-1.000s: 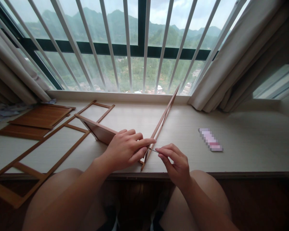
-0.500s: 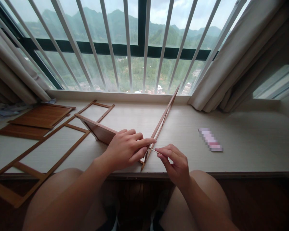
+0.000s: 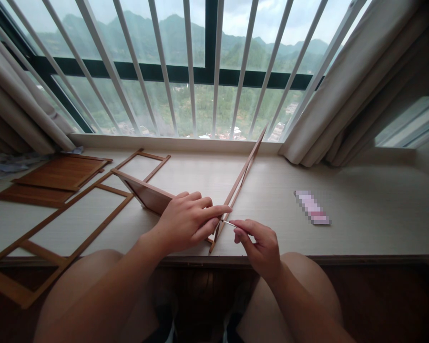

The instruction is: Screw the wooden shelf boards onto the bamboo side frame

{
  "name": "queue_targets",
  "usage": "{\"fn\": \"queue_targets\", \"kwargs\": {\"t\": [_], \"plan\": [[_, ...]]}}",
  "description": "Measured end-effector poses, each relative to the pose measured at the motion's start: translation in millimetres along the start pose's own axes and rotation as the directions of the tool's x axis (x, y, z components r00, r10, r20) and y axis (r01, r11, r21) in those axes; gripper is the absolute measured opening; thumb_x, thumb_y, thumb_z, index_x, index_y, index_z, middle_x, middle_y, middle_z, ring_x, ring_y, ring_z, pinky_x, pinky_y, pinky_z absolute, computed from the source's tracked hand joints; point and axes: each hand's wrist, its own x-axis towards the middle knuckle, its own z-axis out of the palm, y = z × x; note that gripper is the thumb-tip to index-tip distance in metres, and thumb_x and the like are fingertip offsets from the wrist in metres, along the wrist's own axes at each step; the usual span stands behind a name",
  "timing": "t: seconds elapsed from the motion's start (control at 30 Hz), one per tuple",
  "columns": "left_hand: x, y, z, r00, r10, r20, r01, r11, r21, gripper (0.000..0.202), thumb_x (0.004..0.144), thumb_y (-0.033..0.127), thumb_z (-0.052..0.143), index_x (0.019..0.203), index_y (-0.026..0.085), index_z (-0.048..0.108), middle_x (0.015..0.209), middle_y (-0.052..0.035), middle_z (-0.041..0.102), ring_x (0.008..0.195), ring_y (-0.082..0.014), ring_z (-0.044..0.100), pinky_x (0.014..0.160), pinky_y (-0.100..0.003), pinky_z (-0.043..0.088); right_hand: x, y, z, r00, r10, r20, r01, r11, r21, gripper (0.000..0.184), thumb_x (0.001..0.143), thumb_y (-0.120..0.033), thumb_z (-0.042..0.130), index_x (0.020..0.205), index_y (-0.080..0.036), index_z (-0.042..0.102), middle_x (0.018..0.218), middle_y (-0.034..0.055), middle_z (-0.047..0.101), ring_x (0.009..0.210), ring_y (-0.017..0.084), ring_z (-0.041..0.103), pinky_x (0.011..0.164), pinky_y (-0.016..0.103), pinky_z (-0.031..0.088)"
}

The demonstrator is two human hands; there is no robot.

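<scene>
My left hand (image 3: 188, 221) is closed around the joint where a brown wooden panel (image 3: 143, 188) meets a narrow wooden frame (image 3: 241, 176). Its index finger stretches across the frame's edge. The panel tilts up to the left, and the frame stands on edge, running away towards the window. Between thumb and fingers, my right hand (image 3: 262, 247) pinches a thin silver metal rod (image 3: 229, 223). The rod's far tip meets the joint beside my left thumb; the exact contact point is too small to make out.
A long wooden ladder-like frame (image 3: 102, 226) lies at the left, overhanging the sill's front edge. Flat wooden panels (image 3: 62, 171) are stacked behind it. A pixelated pink item (image 3: 312, 208) lies on the white sill (image 3: 372, 214) at the right. Curtains (image 3: 318, 109) and window bars stand behind.
My right hand's fingers have shifted and curled slightly lower around the metal rod. My left hand, the panel and the frame look unmoved.
</scene>
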Motion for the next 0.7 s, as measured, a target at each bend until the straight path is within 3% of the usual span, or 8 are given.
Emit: {"fn": "queue_targets", "kwargs": {"t": [0.3, 0.7], "plan": [[-0.6, -0.2, 0.2, 1.000, 0.006, -0.016, -0.006, 1.000, 0.006, 0.039, 0.099, 0.039, 0.038, 0.135, 0.039, 0.054, 0.096, -0.0006, 0.066, 0.089, -0.0180, 0.054, 0.076, -0.036, 0.034, -2.0, 0.7, -1.4, 1.000, -0.011, -0.025, 0.010, 1.000, -0.008, 0.024, 0.094, -0.016, 0.059, 0.114, -0.023, 0.070, 0.071, -0.0002, 0.065, 0.065, 0.014, 0.060, 0.065, 0.029, 0.049], [-0.7, -0.5, 0.2, 1.000, 0.000, -0.010, 0.000, 1.000, 0.011, 0.039, 0.100, 0.040, 0.037, 0.134, 0.040, 0.054, 0.095, -0.0003, 0.066, 0.088, -0.0182, 0.054, 0.075, -0.036, 0.033, 1.5, -1.6, -2.1, 0.995, -0.085, -0.060, 0.085, 0.996, 0.005, 0.033, 0.091, -0.008, 0.060, 0.117, -0.026, 0.071, 0.097, 0.0064, 0.067, 0.090, 0.019, 0.064, 0.077, 0.034, 0.054]]}}
